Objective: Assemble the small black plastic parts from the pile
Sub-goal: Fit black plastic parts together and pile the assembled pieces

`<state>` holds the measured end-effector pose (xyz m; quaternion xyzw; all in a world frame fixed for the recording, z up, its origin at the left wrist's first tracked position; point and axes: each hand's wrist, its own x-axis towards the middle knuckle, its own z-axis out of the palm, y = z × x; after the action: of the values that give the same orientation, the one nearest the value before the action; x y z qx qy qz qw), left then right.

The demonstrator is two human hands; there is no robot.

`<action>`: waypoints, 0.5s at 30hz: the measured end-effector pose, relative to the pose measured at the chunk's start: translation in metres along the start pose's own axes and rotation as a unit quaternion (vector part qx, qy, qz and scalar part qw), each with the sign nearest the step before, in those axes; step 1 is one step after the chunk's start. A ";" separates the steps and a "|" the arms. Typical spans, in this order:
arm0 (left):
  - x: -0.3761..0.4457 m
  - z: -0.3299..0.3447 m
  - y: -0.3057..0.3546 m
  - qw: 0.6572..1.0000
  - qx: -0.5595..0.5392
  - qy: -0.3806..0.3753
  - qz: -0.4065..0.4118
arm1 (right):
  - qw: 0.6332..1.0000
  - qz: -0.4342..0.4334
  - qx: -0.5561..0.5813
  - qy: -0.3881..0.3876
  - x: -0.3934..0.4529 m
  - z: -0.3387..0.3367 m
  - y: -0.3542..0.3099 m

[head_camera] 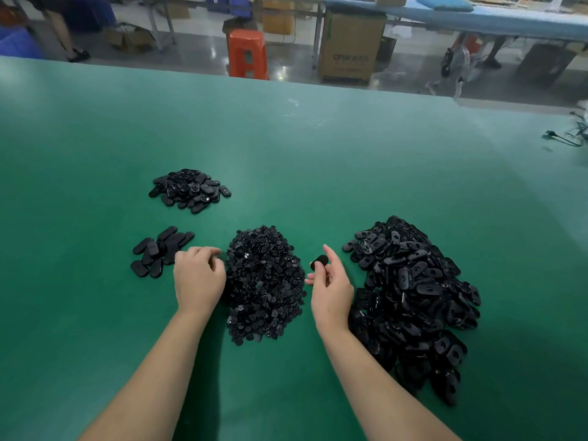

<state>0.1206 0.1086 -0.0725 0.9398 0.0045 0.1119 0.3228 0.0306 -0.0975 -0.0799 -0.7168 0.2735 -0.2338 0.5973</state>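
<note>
Four heaps of black plastic parts lie on the green table [286, 148]. A centre pile of small round pieces [265, 281] sits between my hands. A big pile of oval shells [413, 297] is at the right. A small group of oval parts [159, 251] lies at the left, and another oval heap [189, 190] lies farther back. My right hand [331, 286] pinches one black oval part [319, 261] just right of the centre pile. My left hand [199, 275] hovers with curled fingers at the pile's left edge; whether it holds anything is hidden.
The table's far edge runs across the top of the view, with an orange stool [248, 54] and a cardboard box [350, 46] on the floor behind it. Black cables [569, 135] lie at the table's right edge. A person's legs [68, 33] stand at the far left.
</note>
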 end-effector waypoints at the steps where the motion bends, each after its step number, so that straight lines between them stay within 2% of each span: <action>1: -0.001 0.001 0.006 1.000 -0.002 -0.010 0.011 | 1.000 -0.003 -0.010 -0.001 0.001 0.000 0.001; 5: -0.002 0.004 0.029 0.998 0.008 -0.036 0.049 | 0.999 -0.011 -0.039 0.001 0.001 0.001 0.004; 15: 0.000 0.012 0.039 0.993 0.070 -0.093 0.030 | 0.998 -0.008 -0.069 0.003 0.001 0.003 0.002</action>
<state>0.1208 0.0703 -0.0575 0.9661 -0.0459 0.0334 0.2518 0.0331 -0.0968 -0.0825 -0.7577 0.2849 -0.2216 0.5437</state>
